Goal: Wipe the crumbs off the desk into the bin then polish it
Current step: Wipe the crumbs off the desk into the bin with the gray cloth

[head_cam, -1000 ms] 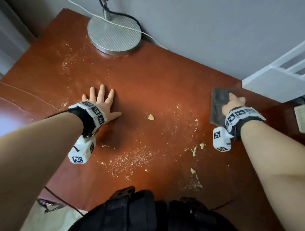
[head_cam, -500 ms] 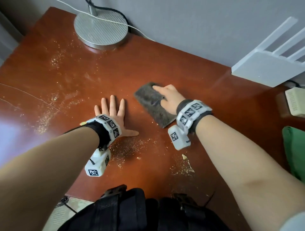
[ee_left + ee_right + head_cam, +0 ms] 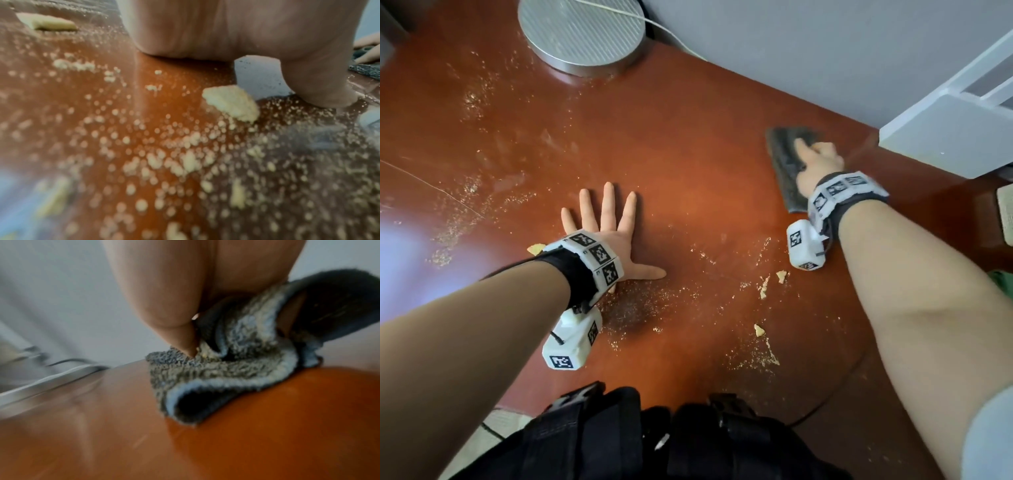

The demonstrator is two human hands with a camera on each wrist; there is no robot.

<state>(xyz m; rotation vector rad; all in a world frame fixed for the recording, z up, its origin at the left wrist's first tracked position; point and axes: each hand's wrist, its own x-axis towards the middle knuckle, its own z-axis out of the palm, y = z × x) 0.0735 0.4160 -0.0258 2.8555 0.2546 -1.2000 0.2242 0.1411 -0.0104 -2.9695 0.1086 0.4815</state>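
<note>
The red-brown desk (image 3: 688, 137) carries scattered pale crumbs (image 3: 763, 291), fine dust and a few bigger bits. My left hand (image 3: 606, 222) lies flat on it, palm down with fingers spread, holding nothing. A crumb chunk (image 3: 230, 102) sits just under its palm (image 3: 205, 32). My right hand (image 3: 820, 161) is at the back right near the wall, on a grey cloth (image 3: 784, 164). Its thumb (image 3: 164, 296) pinches the bunched cloth (image 3: 226, 369), which folds up round the fingers. No bin is in view.
A round metal lamp base (image 3: 582, 31) with a white cable stands at the back left. A white slatted object (image 3: 945, 137) juts over the desk's right end, something green (image 3: 1003, 277) below it. A thin dark cable (image 3: 842, 387) crosses the front right corner.
My right hand swept the cloth left to beside my left hand, then back to the right, near the wall. My left hand has stayed flat on the desk.
</note>
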